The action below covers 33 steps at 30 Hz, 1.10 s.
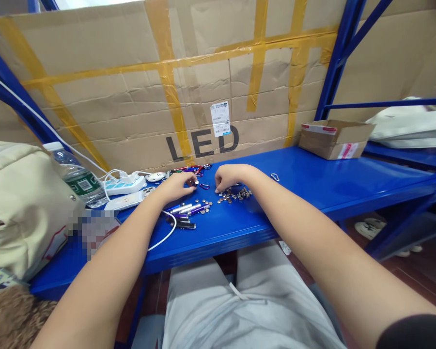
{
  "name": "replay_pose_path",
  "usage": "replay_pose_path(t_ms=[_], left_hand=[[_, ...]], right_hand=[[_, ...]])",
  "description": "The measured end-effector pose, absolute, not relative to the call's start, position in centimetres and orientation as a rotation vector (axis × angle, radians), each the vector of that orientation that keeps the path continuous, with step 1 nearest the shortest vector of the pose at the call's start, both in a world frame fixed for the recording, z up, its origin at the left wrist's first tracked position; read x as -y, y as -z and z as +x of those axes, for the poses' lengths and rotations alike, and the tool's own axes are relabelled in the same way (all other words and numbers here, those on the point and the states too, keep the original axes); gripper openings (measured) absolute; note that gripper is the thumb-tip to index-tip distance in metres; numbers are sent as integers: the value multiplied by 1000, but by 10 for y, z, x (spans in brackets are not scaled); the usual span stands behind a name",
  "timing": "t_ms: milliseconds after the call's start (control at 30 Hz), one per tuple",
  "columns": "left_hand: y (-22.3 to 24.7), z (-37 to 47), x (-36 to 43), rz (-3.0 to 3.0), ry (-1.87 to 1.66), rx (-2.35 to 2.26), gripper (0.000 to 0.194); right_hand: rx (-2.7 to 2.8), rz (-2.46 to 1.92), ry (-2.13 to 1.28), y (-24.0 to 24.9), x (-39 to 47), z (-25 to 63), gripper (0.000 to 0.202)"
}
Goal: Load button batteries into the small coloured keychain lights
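My left hand [179, 187] is closed around a small dark tube [193, 183], and the tube's shiny round end shows by the thumb. My right hand [229, 176] hovers just above the blue shelf with its fingers pinched together; whatever may be between them is hidden. Under and beside it lies a pile of small shiny discs like button cells [244, 194]. More loose discs [206, 203] are scattered between the hands. Several small metal tubes [183, 209] in silver, purple, blue and black lie below my left hand. A red carabiner clip [204, 186] rests between the hands.
Colourful clips and tubes [192, 169] lie along the back. A silver carabiner [274, 177] is to the right, near an open cardboard box [336, 139]. At left are a power strip [125, 184], a phone [131, 198], a water bottle [80, 177], a bag [25, 203] and a white cable [171, 233].
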State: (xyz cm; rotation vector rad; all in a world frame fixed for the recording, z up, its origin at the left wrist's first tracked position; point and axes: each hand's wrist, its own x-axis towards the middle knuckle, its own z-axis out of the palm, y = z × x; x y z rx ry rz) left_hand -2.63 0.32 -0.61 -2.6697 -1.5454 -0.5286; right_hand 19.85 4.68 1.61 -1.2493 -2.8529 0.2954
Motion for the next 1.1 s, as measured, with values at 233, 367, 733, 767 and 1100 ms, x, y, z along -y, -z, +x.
replay_pose_path(t_ms=[233,367,733,767,1100], left_hand=[[6,-26,-3,-2663,519,1537,22],[6,-26,-3,-2661,512,1533,22],[6,-27,-4,-2679,508,1510,20],[6,-26,-3,-2681,503,1508,20],[0,-8,9,-2694,454,1432,17]], right_hand=[[2883,-1285,-267,-20,-46,202,21],[3025,-1186,-357,-27,-42,204,30],[3055,-1189,-374,-21,-47,200,23],[3033,-1160,-396,-21,-48,201,22],[2600,-824,-661,-13,-54,192,17]])
